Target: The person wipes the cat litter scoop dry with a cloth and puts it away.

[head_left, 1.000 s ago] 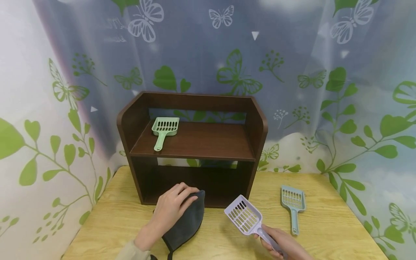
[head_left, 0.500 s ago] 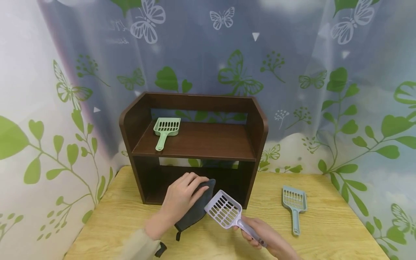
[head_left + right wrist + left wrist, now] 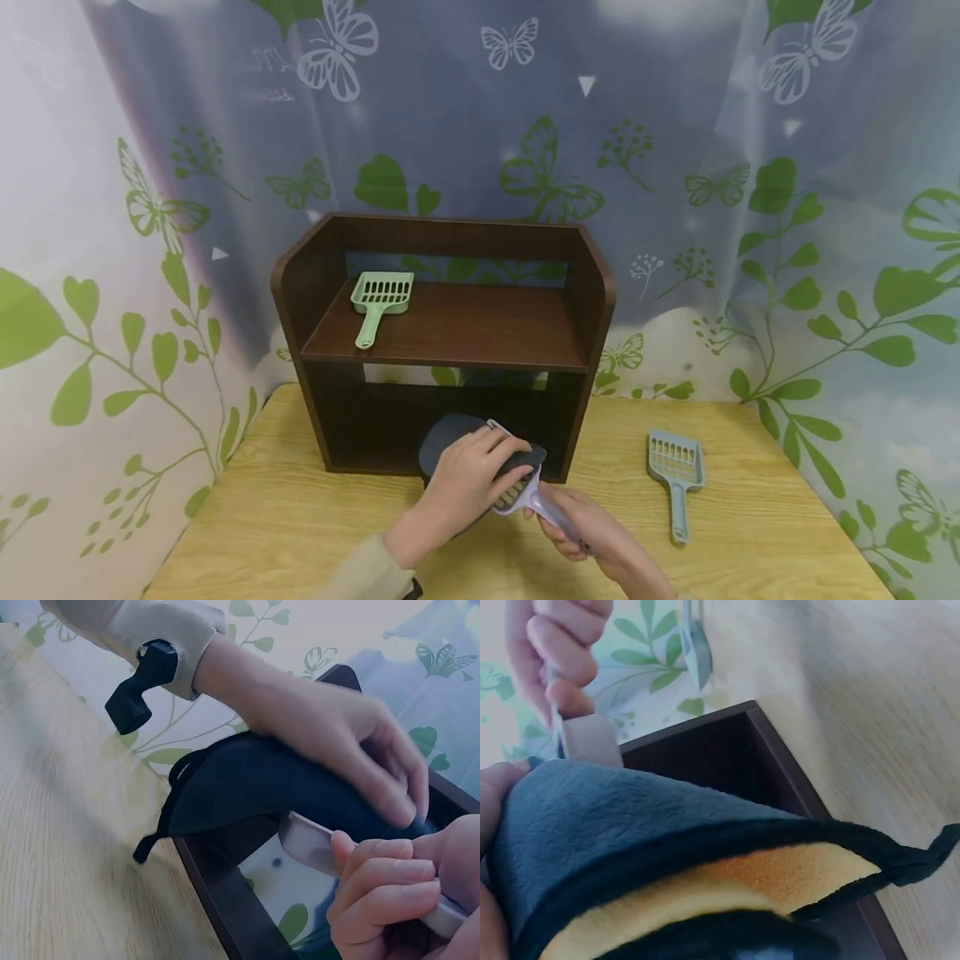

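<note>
My left hand [image 3: 474, 477] grips a dark blue-grey cloth [image 3: 447, 437] and lays it over the slotted head of a lilac litter scoop [image 3: 534, 497]. In the left wrist view the cloth [image 3: 630, 814] is folded over, with a yellow-orange inner side, black edging and a hanging loop. My right hand [image 3: 588, 533] holds the scoop by its handle, the head tilted up toward the left hand. Cloth and left fingers cover much of the scoop's head. In the right wrist view the right fingers [image 3: 386, 889] curl round the handle below the cloth [image 3: 232, 787].
A dark brown two-tier shelf [image 3: 480, 321] stands behind the hands. On its upper board, at the left, lies a green litter scoop [image 3: 382, 293]. A blue-grey litter scoop [image 3: 677, 483] lies on the wooden table [image 3: 757, 500] to the right. Printed curtains surround the table.
The left hand has moved right with the cloth and now covers the lilac scoop's head. The right hand has brought the scoop leftward to meet it. The other scoops have stayed put.
</note>
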A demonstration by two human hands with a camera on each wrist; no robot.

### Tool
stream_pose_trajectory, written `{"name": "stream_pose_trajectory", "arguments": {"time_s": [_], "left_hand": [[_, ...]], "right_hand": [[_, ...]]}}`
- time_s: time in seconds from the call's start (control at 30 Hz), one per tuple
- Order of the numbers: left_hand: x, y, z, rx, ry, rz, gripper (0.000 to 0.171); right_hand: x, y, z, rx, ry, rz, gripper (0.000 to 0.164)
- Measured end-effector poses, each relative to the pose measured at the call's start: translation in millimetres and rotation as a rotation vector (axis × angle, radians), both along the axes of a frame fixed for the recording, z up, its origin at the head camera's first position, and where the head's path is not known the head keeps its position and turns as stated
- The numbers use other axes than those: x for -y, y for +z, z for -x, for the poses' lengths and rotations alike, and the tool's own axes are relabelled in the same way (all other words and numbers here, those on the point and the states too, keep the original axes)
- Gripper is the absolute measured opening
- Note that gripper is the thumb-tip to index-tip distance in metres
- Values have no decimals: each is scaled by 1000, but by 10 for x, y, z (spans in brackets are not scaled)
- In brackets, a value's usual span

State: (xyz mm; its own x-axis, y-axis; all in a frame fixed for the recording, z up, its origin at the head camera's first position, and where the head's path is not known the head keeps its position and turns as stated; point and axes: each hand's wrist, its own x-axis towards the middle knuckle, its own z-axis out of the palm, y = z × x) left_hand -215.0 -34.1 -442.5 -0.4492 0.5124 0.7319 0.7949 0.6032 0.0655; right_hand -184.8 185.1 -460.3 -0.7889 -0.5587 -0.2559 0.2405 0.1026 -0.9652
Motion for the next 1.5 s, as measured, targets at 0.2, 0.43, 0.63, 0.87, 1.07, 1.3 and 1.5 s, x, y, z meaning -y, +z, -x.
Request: {"name": "stream_pose_trajectory", "arguments": {"time_s": [0.2,0.43,0.63,0.87,1.07,1.3,1.5], "left_hand": [[31,-71,-20,58,46,121,28],[69,-63,-29,26,74,171,24],[61,-72,-53,19,153,129,23],[57,-65,-29,-44,302,62,22],[151,-17,46,4,434,11,22],[196,18,95,32,405,8,20],[73,-26,72,-5,356,43,21]], "right_hand": [[-44,22,-2,18,11,30,43],[5,60,-13,19,5,26,43],[113,112,-52,2,3,8,44],[179,116,-78,-26,-13,7,42],[166,91,-85,-10,0,22,40],[129,61,-100,5,-19,2,39],[143,84,-82,-3,-56,-29,39]]}}
